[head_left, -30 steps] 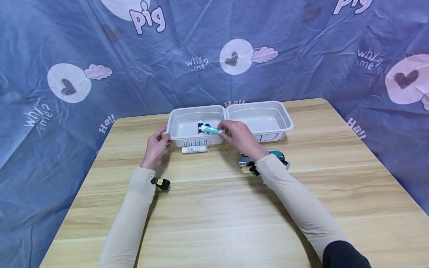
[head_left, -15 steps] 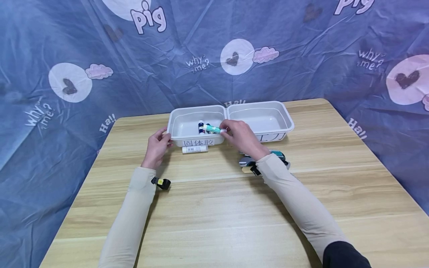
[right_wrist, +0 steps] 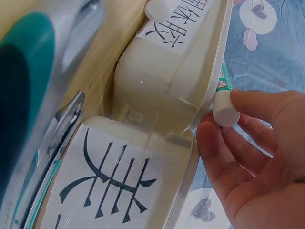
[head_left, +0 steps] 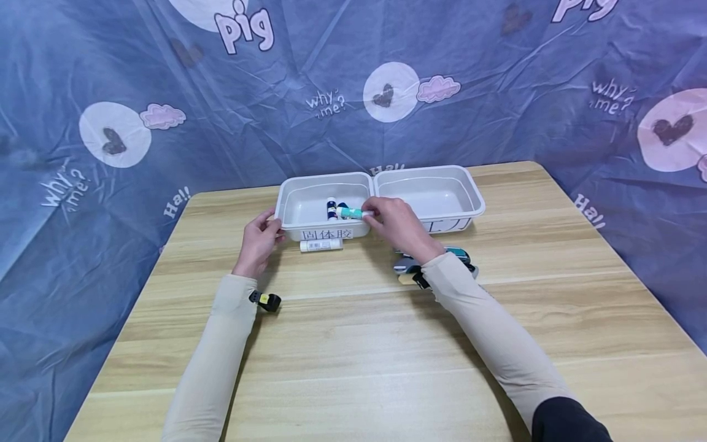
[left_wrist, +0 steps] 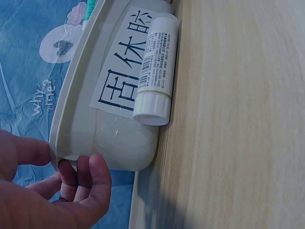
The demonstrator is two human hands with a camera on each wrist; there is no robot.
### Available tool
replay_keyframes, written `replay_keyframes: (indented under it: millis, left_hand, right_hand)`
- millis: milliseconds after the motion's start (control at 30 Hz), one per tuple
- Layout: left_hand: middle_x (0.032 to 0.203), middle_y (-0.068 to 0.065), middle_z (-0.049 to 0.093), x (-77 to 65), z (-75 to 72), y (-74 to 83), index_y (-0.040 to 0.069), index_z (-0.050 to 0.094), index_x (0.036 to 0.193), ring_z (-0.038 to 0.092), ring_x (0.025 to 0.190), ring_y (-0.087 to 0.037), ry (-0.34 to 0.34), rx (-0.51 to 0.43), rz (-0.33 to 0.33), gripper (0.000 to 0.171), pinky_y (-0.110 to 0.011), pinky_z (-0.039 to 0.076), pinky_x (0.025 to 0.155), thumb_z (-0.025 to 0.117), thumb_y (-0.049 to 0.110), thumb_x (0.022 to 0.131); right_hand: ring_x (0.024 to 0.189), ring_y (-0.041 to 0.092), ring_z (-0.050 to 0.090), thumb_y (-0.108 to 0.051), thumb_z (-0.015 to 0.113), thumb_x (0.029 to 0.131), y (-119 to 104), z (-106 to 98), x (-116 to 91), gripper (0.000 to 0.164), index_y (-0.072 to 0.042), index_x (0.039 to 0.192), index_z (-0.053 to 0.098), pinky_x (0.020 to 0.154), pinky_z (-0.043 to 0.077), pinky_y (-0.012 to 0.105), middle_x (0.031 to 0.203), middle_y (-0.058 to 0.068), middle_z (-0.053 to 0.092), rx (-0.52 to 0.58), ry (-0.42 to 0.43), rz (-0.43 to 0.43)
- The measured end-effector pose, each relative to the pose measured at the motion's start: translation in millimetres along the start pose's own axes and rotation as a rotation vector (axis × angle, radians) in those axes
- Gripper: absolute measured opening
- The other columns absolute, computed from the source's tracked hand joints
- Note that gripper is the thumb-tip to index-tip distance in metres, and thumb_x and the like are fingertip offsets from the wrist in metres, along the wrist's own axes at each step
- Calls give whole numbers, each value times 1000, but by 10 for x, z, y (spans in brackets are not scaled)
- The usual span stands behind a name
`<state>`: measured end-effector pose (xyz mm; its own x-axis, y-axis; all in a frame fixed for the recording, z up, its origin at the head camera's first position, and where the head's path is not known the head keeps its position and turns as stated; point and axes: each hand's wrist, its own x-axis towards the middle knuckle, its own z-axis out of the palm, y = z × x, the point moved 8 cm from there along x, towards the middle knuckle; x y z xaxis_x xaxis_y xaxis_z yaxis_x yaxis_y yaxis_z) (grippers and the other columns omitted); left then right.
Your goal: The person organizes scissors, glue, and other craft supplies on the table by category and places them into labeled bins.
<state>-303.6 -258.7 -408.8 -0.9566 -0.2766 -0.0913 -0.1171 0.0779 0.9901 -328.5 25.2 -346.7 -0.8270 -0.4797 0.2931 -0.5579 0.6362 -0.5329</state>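
Note:
My left hand point(head_left: 259, 242) grips the left front corner of a white plastic bin point(head_left: 287, 234), its thumb at the rim and fingers curled beneath, as the left wrist view shows. My right hand point(head_left: 394, 224) pinches a green glue stick point(head_left: 351, 213) by its white end, over the right part of that bin. Inside lie navy glue sticks point(head_left: 331, 207), partly behind the green one. On the table against the bin's front lies a white glue stick point(left_wrist: 157, 71), below a paper label with Chinese characters point(left_wrist: 125, 67).
A second white bin point(head_left: 476, 205), also labelled, adjoins on the right. Utility knives point(head_left: 457, 253) lie in front of it, partly hidden by the right forearm; one looms close in the right wrist view. A blue printed cloth point(head_left: 265, 135) hangs behind the wooden table point(head_left: 342, 356).
The green glue stick has shifted slightly right, and its far end has dipped a little in my right hand's fingers. My left hand stays on the bin's corner.

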Motion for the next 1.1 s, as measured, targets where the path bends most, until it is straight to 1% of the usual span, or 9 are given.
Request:
replay_keyframes:
  millis: [33,133,367,467,633,833,967,1100]
  left_hand:
    - [103,-9,55,0,0,1,3,46,152,61,87,-13,-1,-2,2,47,-22,59,82,50,9,106]
    - [102,-8,55,0,0,-1,3,45,153,61,87,-12,-7,-4,5,47,-22,59,83,50,10,106]
    - [105,-12,56,10,-2,-11,2,45,152,61,88,-13,-4,-15,7,48,-20,59,79,50,8,105]
    - [106,-13,55,12,0,-13,3,45,153,61,90,-15,-2,-18,5,48,-21,59,79,50,8,106]
    - [104,-11,55,15,3,-11,2,44,153,61,90,-15,-6,-21,11,48,-21,59,81,50,9,106]
    - [100,-8,55,21,3,-6,1,46,152,62,88,-13,-11,-20,22,47,-20,59,80,50,9,106]
    - [102,-9,55,14,2,-7,2,45,152,62,88,-13,-11,-17,13,47,-23,60,84,50,8,106]
    - [104,-9,54,11,1,-12,3,46,152,62,90,-15,-6,-10,3,47,-30,60,91,50,9,106]
  right_hand:
    - [95,21,70,-16,67,100,-2,-1,0,18,-6,114,72,86,60,36,108,9,74,-4,1,0]
    - [94,21,70,-18,66,101,-1,-1,-2,20,-6,115,72,85,60,37,107,9,74,-13,4,-2]
    - [98,23,72,-19,63,102,-4,-1,-1,28,-4,125,70,89,61,39,114,12,74,-6,3,-16]
    - [98,23,72,-19,63,102,-2,-1,0,30,-4,126,70,89,60,39,115,13,74,-9,1,-14]
    - [99,22,72,-19,64,101,1,-5,-1,30,-5,127,70,89,60,38,117,12,73,-15,3,-9]
    - [99,23,71,-19,65,101,8,-2,1,32,-6,130,68,89,60,38,119,12,72,-15,3,-4]
    - [98,22,71,-18,65,101,2,-7,-4,32,-5,130,68,88,60,38,120,12,71,-13,5,-8]
    - [98,23,71,-18,65,100,-1,-11,-9,31,-5,128,69,88,60,38,121,12,71,-12,11,-14]
